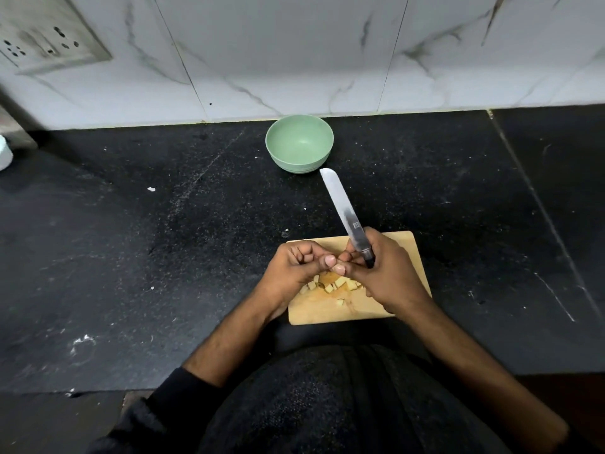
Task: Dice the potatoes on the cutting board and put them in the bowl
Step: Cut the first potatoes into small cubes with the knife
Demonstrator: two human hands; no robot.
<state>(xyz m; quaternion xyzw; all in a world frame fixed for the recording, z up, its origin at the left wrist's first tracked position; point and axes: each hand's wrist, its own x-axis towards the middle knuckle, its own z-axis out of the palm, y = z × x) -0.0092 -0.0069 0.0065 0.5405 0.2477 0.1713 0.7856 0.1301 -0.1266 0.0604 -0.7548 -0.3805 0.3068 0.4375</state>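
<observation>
While the right hand (pixel 389 273) grips the dark handle of a knife (pixel 345 214), its long blade angles up and away past the far edge of the cutting board (pixel 406 257), tip pointing toward the bowl (pixel 299 144) and ending just short of it. Fingers and thumb of that hand curl round the handle. Over the board's left part the left hand (pixel 294 267) hangs with its fingers curled inward; its thumb tip meets the right hand's fingertips — whether anything is pinched between them cannot be told.

Below the two hands, on the near-middle of the board, lies a small heap of potato cubes (pixel 334 285), pale yellow, with one cube (pixel 340 302) apart nearer the board's front edge. Beyond the board, well apart from it and close to the marble wall tiles (pixel 294 54), stands the green bowl, with nothing seen inside. Board and bowl both sit on the black speckled worktop (pixel 131 257). Far left of the board, high on the wall, is a switch plate with sockets (pixel 42 37).
</observation>
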